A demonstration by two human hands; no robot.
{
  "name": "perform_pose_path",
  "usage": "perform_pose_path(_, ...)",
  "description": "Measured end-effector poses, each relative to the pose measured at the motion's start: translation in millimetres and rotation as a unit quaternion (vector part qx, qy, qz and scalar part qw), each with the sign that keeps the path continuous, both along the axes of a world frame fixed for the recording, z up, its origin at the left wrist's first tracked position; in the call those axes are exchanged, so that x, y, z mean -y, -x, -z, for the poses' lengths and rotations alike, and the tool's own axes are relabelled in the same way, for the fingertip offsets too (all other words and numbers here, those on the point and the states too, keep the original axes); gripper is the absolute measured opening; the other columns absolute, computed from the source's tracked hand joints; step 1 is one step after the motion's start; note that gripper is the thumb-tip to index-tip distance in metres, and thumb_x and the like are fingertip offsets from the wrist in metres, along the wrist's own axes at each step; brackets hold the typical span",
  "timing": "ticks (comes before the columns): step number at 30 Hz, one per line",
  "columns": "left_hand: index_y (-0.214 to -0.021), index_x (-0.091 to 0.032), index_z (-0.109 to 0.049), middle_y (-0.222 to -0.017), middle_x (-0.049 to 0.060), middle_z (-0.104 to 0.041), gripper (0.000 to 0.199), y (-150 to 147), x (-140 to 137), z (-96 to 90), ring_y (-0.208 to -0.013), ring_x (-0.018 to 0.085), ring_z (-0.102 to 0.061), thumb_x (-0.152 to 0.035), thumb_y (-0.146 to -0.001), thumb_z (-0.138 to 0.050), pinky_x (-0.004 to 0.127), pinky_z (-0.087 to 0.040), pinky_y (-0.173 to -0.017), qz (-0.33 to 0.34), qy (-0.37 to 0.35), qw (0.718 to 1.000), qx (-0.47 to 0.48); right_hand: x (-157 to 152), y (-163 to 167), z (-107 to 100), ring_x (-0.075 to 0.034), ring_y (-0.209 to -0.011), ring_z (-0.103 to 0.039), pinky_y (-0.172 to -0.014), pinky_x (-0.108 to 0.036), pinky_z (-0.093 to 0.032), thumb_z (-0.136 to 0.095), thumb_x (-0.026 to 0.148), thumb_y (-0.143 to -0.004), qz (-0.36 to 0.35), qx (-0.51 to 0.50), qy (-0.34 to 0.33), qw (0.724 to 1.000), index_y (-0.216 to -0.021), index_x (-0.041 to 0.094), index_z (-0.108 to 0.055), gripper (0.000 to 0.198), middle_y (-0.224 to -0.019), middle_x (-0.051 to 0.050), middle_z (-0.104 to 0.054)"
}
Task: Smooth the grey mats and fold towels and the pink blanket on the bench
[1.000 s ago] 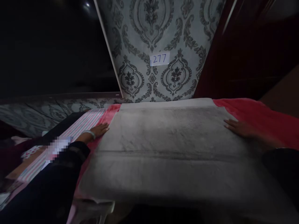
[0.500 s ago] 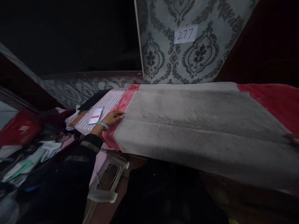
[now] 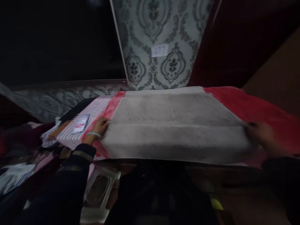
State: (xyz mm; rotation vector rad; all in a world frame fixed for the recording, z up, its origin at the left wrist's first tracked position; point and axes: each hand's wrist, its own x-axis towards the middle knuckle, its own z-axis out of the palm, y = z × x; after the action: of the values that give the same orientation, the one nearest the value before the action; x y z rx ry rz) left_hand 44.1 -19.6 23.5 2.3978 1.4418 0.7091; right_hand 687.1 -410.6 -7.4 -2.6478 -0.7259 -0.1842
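A grey plush cloth (image 3: 164,134) lies spread with a crease along its length, its front part hanging over the near edge. Under it is a red plush cloth (image 3: 253,103), showing at both ends. My left hand (image 3: 100,126), with a bracelet at the wrist, pinches the grey cloth's left edge at the crease. At the opposite end of that crease my right hand (image 3: 260,132), somewhat blurred, has its fingers closed on the right edge.
A striped cloth (image 3: 93,109) with a phone-like item (image 3: 80,123) on it lies to the left. Loose clothes (image 3: 21,172) are piled at lower left. Beside my legs stands a white plastic stool (image 3: 100,193). Behind are a dark screen (image 3: 61,40) and a wall label (image 3: 159,50) reading 277.
My view has turned to the right. My right hand, barely in view before at the right border, now shows fully at the grey cloth's right edge. My left hand stays at the left edge.
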Motion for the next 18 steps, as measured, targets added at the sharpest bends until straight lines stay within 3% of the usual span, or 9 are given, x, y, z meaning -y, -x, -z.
perform_pose_path(2,-0.084,-0.02,-0.066,-0.101,0.009,-0.069,0.019,1,1,-6.0,-0.104,0.024,-0.063,-0.034,-0.075,-0.055,0.036,-0.052,-0.099,0.002,-0.017,1.0,0.016,16,2,-11,-0.028,-0.087,-0.064,-0.072,-0.036,-0.045,-0.055,0.022,-0.086,0.013,-0.037,-0.028,0.999,-0.098,0.012,-0.078,0.028,-0.098,-0.021,-0.072)
perform_pose_path(9,-0.083,-0.022,-0.062,-0.113,0.011,-0.07,0.027,14,16,-32.3,-0.108,0.026,-0.066,-0.045,-0.071,-0.056,0.039,-0.055,-0.093,0.002,-0.036,0.996,0.078,25,10,-38,-0.023,-0.09,-0.063,-0.082,-0.033,-0.045,-0.062,0.018,-0.083,0.031,-0.06,-0.129,0.989,-0.092,0.014,-0.074,0.016,-0.107,-0.017,-0.071)
perform_pose_path(14,-0.082,-0.023,-0.064,-0.109,0.01,-0.073,0.032,34,50,-52.2,-0.114,0.029,-0.065,-0.053,-0.069,-0.06,0.045,-0.048,-0.107,0.011,-0.049,0.987,0.155,60,20,-41,-0.025,-0.099,-0.066,-0.09,-0.037,-0.048,-0.067,0.016,-0.079,0.084,-0.091,-0.241,0.963,-0.08,0.021,-0.072,0.007,-0.101,-0.011,-0.074)
perform_pose_path(16,-0.083,-0.024,-0.066,-0.106,0.007,-0.073,0.032,40,67,-62.8,-0.116,0.029,-0.065,-0.053,-0.069,-0.062,0.045,-0.047,-0.11,-0.002,-0.029,0.982,0.189,76,24,-45,-0.026,-0.101,-0.067,-0.092,-0.04,-0.049,-0.066,0.015,-0.08,0.084,-0.097,-0.256,0.958,-0.078,0.023,-0.072,0.01,-0.098,-0.01,-0.075)
perform_pose_path(18,-0.082,-0.025,-0.065,-0.095,0.004,-0.073,0.03,41,83,-75.7,-0.106,0.028,-0.067,-0.051,-0.067,-0.064,0.044,-0.051,-0.106,-0.04,-0.018,0.972,0.23,89,26,-52,-0.027,-0.101,-0.068,-0.09,-0.042,-0.051,-0.064,0.018,-0.086,0.068,-0.074,-0.26,0.96,-0.086,0.023,-0.074,0.011,-0.101,-0.011,-0.075)
